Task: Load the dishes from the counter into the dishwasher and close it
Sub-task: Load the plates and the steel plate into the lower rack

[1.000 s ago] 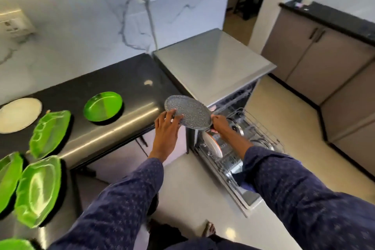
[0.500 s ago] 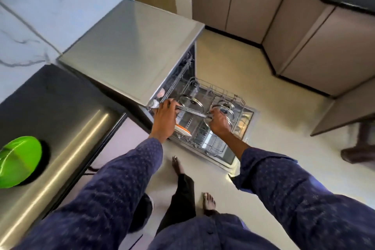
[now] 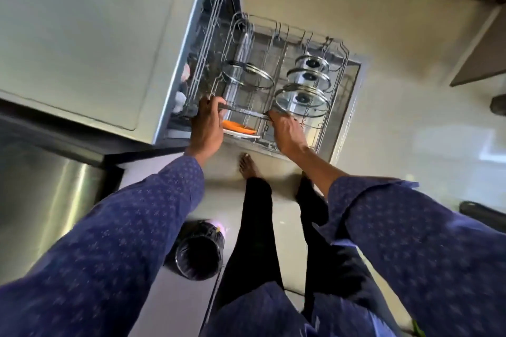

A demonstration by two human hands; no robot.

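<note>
Head: both hands [image 3: 207, 123] grip plate [image 3: 246, 112].

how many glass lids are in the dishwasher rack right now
4. One glass lid stands on the rack's left side; three stand in a row on the right: far, middle and nearest, beside the right hand. More may be hidden deeper inside the dishwasher.

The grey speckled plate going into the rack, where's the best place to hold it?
By its rim at two opposite edges, as now: left hand on one end, right hand on the other. The grey speckled plate is thin and stands on edge, so coming from above leaves its bottom free to slip between the rack wires.
</note>
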